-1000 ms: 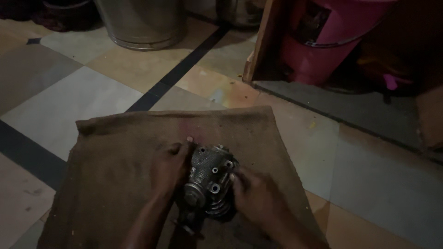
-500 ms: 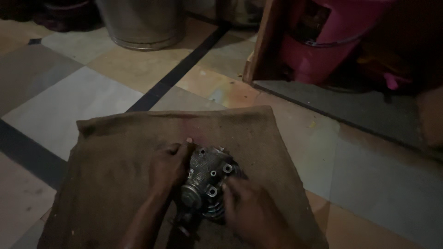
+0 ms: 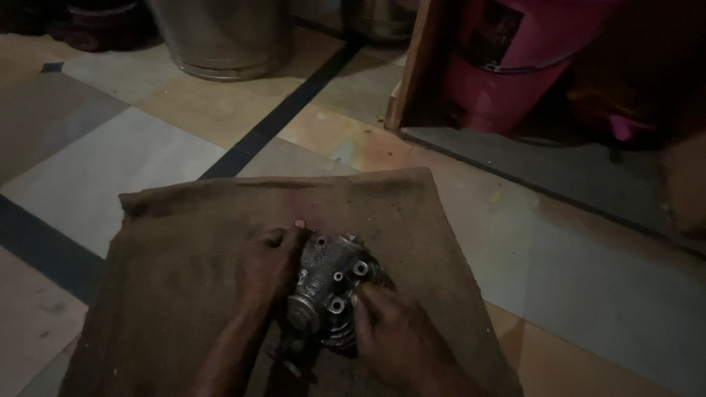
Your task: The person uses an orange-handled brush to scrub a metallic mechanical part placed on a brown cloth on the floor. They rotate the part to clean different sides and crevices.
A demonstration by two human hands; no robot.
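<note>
Tiled floor (image 3: 110,169), left side: bare, dimly lit, crossed by dark strips. A metal tub (image 3: 220,33) stands at the far edge.

Burlap sack (image 3: 184,279): spread flat on the floor, serving as the work surface.

Left hand (image 3: 266,266): forearm enters from the lower edge and the palm lies against the left flank of the finned engine part (image 3: 334,290). Its fingers (image 3: 283,239) are curled over the upper left corner and closed on the casting.

Finned engine part: grey metal, with several round bores on its face, resting on the sack near its middle, between both hands.

Right hand (image 3: 397,342): comes in from the lower right, back of the hand upward. Fingertips press on the lower right fins; whether they wrap under the part cannot be told.

Judgement: the part looks heavy and sharp-edged. It is best held steady by both flanks and kept seated on the sack, skin clear of the fins.

Right side: a wooden board (image 3: 412,66) and a pink plastic bin (image 3: 515,51), well apart.
</note>
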